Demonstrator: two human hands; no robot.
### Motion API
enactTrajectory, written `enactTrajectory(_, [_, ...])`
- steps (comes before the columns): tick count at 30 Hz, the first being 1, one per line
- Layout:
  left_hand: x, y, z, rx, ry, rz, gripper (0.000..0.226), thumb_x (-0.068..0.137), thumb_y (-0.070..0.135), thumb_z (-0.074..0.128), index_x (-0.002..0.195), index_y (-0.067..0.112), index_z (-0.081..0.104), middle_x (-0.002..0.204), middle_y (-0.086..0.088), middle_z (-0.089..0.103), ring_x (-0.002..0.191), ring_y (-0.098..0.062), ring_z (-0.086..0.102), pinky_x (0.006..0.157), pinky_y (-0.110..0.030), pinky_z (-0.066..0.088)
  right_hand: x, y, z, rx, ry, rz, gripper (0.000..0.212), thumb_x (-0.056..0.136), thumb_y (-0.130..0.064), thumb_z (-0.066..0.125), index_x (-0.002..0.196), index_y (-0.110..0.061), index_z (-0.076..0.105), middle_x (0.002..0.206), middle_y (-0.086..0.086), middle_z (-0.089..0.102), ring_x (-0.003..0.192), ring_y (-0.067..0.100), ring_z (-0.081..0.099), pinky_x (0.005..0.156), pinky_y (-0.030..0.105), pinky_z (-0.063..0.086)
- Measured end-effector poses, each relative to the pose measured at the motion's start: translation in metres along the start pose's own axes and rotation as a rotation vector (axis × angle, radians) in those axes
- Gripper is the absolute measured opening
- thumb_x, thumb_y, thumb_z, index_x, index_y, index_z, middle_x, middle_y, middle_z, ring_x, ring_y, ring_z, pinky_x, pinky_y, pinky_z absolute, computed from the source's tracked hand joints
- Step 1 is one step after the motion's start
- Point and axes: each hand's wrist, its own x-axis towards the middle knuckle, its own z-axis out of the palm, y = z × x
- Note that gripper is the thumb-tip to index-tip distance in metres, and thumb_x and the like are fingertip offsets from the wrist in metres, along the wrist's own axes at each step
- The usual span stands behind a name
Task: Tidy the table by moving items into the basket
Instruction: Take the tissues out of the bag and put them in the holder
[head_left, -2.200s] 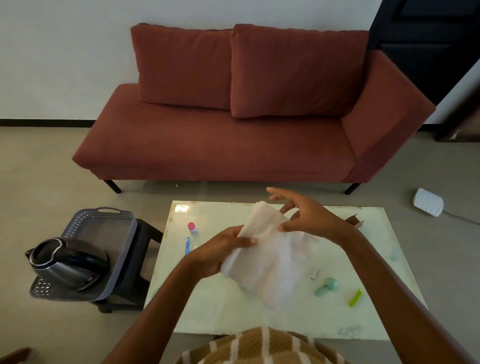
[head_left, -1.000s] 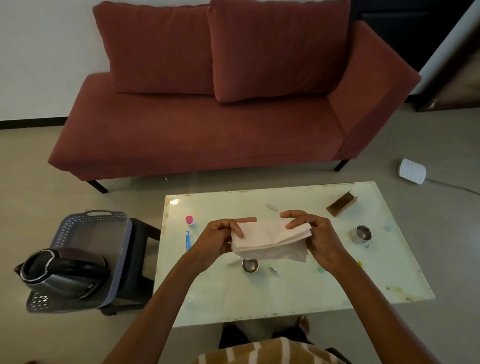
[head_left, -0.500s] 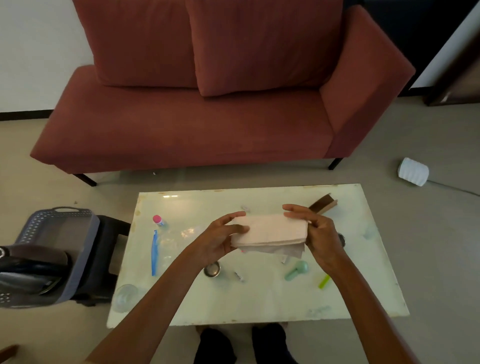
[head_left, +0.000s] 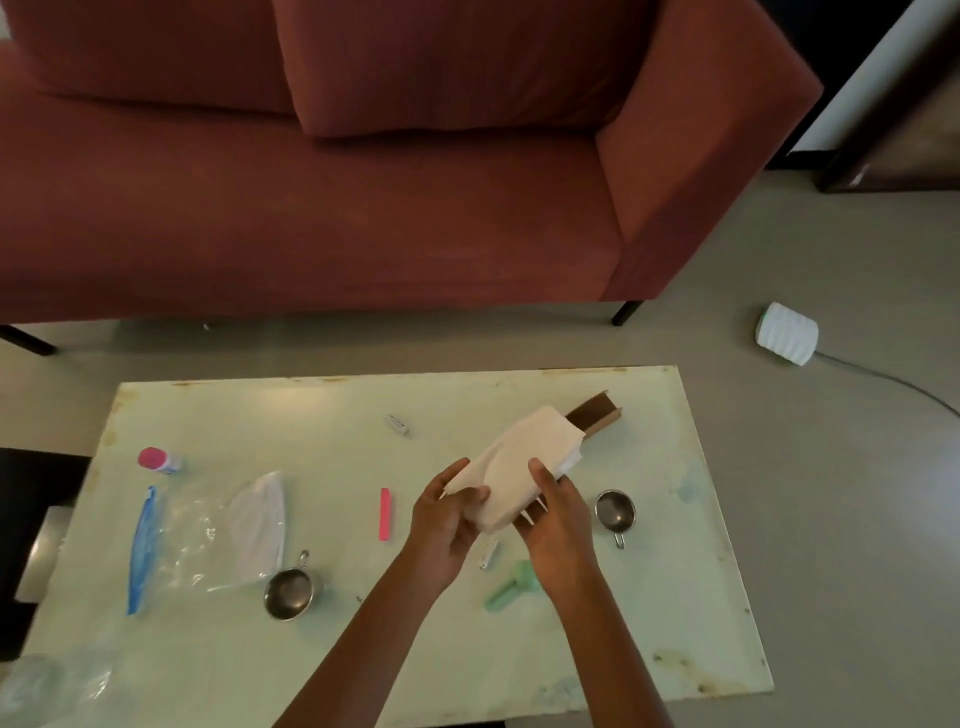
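Folded white cloth (head_left: 519, 467) hangs above the middle of the pale green table (head_left: 675, 571), lifted clear of the top and slanting from near the person toward the far right. The left hand (head_left: 447, 525) grips its near end, thumb on top and fingers curled underneath. The right hand (head_left: 558, 525) holds its right edge, thumb pressed on the upper face and fingers wrapped below. Behind the cloth's far end an open brown cardboard box (head_left: 597, 413) lies on the table, partly hidden. Just right of the right hand stands a small steel cup (head_left: 614, 512) with a loop handle, and a larger steel cup (head_left: 291, 592) sits left of the arms. A pink marker (head_left: 385, 514) lies left of the left hand, a small white clip (head_left: 488, 553) below the hands, and a pale green plastic piece (head_left: 506, 592) beside the right wrist. Further left are a clear zip bag (head_left: 208, 540) with a blue strip and a pink-capped bottle (head_left: 156, 460). A red sofa (head_left: 311, 208) stands beyond the table, and a white ribbed device (head_left: 787, 333) with a cable rests on the floor to the right.
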Motion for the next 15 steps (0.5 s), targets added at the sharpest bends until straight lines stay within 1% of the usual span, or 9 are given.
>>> enactTrajectory(2, [0.019, -0.011, 0.008, 0.032, 0.035, -0.035, 0.042, 0.08, -0.013, 0.057, 0.115, 0.009, 0.056, 0.107, -0.014, 0.061, 0.09, -0.027, 0.061, 0.068, -0.032, 0.056, 0.026, -0.005, -0.007, -0.061, 0.17, -0.041, 0.017, 0.081, -0.007, 0.065, 0.097, -0.011, 0.063, 0.102, 0.012, 0.066, 0.095, 0.027, 0.062, 0.076, 0.039, 0.053])
enactTrajectory(4, [0.035, -0.018, 0.015, 0.097, 0.046, -0.056, 0.035, 0.084, -0.006, 0.057, 0.114, 0.013, 0.057, 0.105, -0.011, 0.062, 0.09, -0.023, 0.06, 0.076, -0.032, 0.054, 0.053, -0.015, -0.018, -0.109, 0.311, -0.082, 0.015, 0.081, 0.0, 0.064, 0.094, -0.008, 0.063, 0.092, 0.01, 0.064, 0.086, 0.025, 0.06, 0.068, 0.034, 0.051])
enactTrajectory(6, [0.051, -0.021, 0.02, 0.187, 0.068, -0.048, 0.023, 0.089, 0.003, 0.055, 0.107, 0.016, 0.059, 0.105, -0.005, 0.06, 0.099, -0.02, 0.055, 0.081, -0.033, 0.051, 0.08, -0.03, -0.03, -0.141, 0.401, -0.135, 0.016, 0.08, 0.002, 0.064, 0.094, -0.005, 0.063, 0.082, 0.007, 0.061, 0.079, 0.022, 0.057, 0.063, 0.03, 0.049])
enactTrajectory(7, [0.058, -0.022, 0.02, 0.221, 0.088, -0.04, 0.018, 0.091, 0.005, 0.053, 0.102, 0.018, 0.06, 0.107, -0.004, 0.059, 0.102, -0.019, 0.052, 0.083, -0.034, 0.051, 0.094, -0.038, -0.037, -0.155, 0.433, -0.161, 0.012, 0.08, 0.002, 0.064, 0.087, -0.007, 0.062, 0.081, 0.006, 0.06, 0.08, 0.023, 0.057, 0.062, 0.031, 0.05])
enactTrajectory(9, [0.069, -0.023, 0.017, 0.255, 0.127, -0.026, 0.018, 0.092, 0.005, 0.051, 0.093, 0.02, 0.06, 0.108, -0.003, 0.057, 0.103, -0.018, 0.049, 0.087, -0.036, 0.048, 0.121, -0.056, -0.047, -0.203, 0.496, -0.214, 0.012, 0.079, 0.001, 0.063, 0.075, -0.009, 0.058, 0.082, 0.009, 0.06, 0.082, 0.026, 0.056, 0.062, 0.034, 0.051])
enactTrajectory(10, [0.073, -0.025, 0.015, 0.257, 0.141, -0.027, 0.02, 0.092, 0.004, 0.05, 0.089, 0.021, 0.06, 0.109, -0.003, 0.058, 0.104, -0.019, 0.048, 0.089, -0.037, 0.047, 0.135, -0.063, -0.051, -0.226, 0.52, -0.232, 0.012, 0.08, 0.0, 0.064, 0.074, -0.008, 0.057, 0.084, 0.01, 0.06, 0.083, 0.027, 0.057, 0.06, 0.034, 0.052])
enactTrajectory(12, [0.078, -0.029, 0.01, 0.254, 0.155, -0.046, 0.02, 0.093, 0.004, 0.05, 0.087, 0.02, 0.06, 0.112, -0.004, 0.058, 0.11, -0.02, 0.048, 0.092, -0.038, 0.045, 0.157, -0.071, -0.055, -0.271, 0.548, -0.233, 0.007, 0.08, -0.002, 0.065, 0.086, -0.004, 0.061, 0.091, 0.012, 0.059, 0.086, 0.029, 0.058, 0.058, 0.036, 0.054])
enactTrajectory(14, [0.081, -0.035, 0.005, 0.24, 0.159, -0.05, 0.018, 0.092, 0.005, 0.052, 0.086, 0.019, 0.061, 0.114, -0.005, 0.06, 0.115, -0.022, 0.048, 0.093, -0.038, 0.044, 0.176, -0.073, -0.059, -0.326, 0.573, -0.2, 0.022, 0.081, -0.002, 0.065, 0.102, 0.002, 0.06, 0.098, 0.013, 0.057, 0.09, 0.031, 0.058, 0.061, 0.041, 0.055])
enactTrajectory(15, [0.083, -0.037, 0.003, 0.23, 0.169, -0.042, 0.018, 0.092, 0.004, 0.053, 0.085, 0.019, 0.062, 0.113, -0.005, 0.061, 0.115, -0.023, 0.049, 0.092, -0.038, 0.045, 0.184, -0.072, -0.061, -0.357, 0.583, -0.184, 0.025, 0.082, -0.002, 0.065, 0.105, 0.003, 0.059, 0.101, 0.015, 0.058, 0.092, 0.033, 0.059, 0.063, 0.042, 0.056])
